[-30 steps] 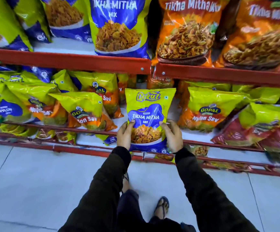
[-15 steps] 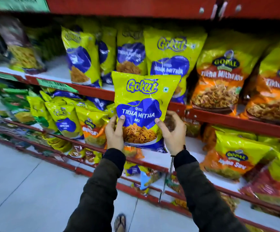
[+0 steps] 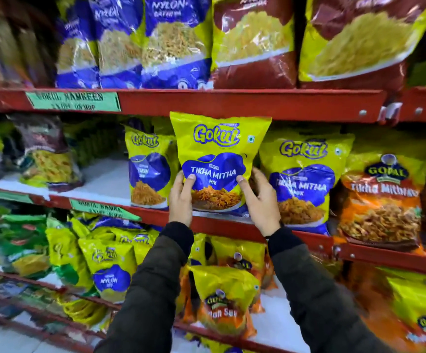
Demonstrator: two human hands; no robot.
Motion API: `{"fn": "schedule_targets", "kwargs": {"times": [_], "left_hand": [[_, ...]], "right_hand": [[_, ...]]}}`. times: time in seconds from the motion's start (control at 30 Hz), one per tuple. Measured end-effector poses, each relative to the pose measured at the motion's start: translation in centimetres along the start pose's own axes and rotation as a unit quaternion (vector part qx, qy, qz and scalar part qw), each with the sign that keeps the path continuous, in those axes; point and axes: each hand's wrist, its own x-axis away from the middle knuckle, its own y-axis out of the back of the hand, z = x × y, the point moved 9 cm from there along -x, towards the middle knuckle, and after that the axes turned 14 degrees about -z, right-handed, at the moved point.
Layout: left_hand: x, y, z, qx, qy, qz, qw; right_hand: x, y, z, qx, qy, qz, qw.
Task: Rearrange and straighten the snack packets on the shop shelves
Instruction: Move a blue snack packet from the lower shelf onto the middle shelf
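A yellow and blue Gokul Tikha Mitha Mix packet [image 3: 218, 151] stands upright at the front of the middle red shelf [image 3: 232, 225]. My left hand [image 3: 181, 197] grips its lower left edge, thumb on the front. My right hand [image 3: 261, 200] grips its lower right edge the same way. Its bottom is at the shelf's front lip. Matching Gokul packets stand on either side: one to the left [image 3: 149, 169], one to the right [image 3: 304, 177]. The top of the held packet overlaps the shelf edge above.
Orange Gopal Tikha Mitha packets [image 3: 382, 200] fill the shelf further right. A bare white stretch of shelf [image 3: 104, 179] lies left of the Gokul packets, then a dark packet [image 3: 48, 159]. Large blue and maroon packets [image 3: 176, 42] stand above. Tilted yellow packets [image 3: 110, 266] crowd the shelf below.
Both hands have carried the Tikha Mitha packet up from the lower shelf to the middle shelf, between two matching packets. My view has lifted with it.
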Motion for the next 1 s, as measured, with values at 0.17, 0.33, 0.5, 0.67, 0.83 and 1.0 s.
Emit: {"fn": "schedule_targets", "kwargs": {"times": [0.17,0.33,0.5,0.67,0.83,1.0], "left_hand": [[-2.5,-0.1,5.6,-0.056,0.040,0.053,0.996],[-4.1,-1.0,7.9,-0.105,0.090,0.072,0.988],[-6.3,-1.8,5.6,-0.041,0.072,0.042,0.996],[-8.1,-3.4,3.4,0.019,0.069,0.031,0.997],[-8.9,-3.2,2.7,0.070,0.062,-0.012,0.996],[-9.4,-3.1,2.3,0.086,0.050,-0.049,0.994]], "right_hand": [[0.1,-2.3,-3.9,0.045,-0.074,-0.019,0.996],[-0.7,-2.6,-5.9,0.066,-0.131,-0.032,0.989],[-2.9,-1.5,-4.1,-0.001,-0.123,-0.107,0.987],[-4.4,-0.1,-1.6,0.022,-0.071,-0.195,0.978],[-5.3,1.2,-0.6,0.033,-0.044,-0.217,0.975],[-6.4,1.8,-0.8,0.061,-0.059,-0.233,0.969]]}}
